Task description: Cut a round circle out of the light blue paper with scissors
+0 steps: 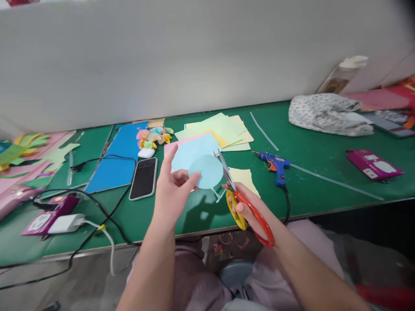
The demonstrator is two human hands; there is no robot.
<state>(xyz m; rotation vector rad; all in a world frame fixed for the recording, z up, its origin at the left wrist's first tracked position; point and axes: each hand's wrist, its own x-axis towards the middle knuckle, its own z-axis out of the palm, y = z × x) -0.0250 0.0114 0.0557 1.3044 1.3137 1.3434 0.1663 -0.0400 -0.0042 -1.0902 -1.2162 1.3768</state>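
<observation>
A round light blue paper piece (207,170) is pinched between the thumb and fingers of my left hand (177,181). My right hand (248,207) holds scissors (253,216) with one red and one yellow handle loop. Their blades are parted and point up and away, at the right edge of the round piece. A thin curled strip of blue paper (219,195) hangs below that edge. Behind the round piece lies a larger light blue sheet (186,151), with pale green and yellow sheets (223,127) farther back on the green table (311,185).
Left of my hands are a phone (143,178), paper flowers (154,137), a blue board (118,151), black cables and a purple power box (58,211). On the right lie a blue glue gun (275,167), a patterned cloth (324,113), a purple packet (374,164) and a bottle (343,73).
</observation>
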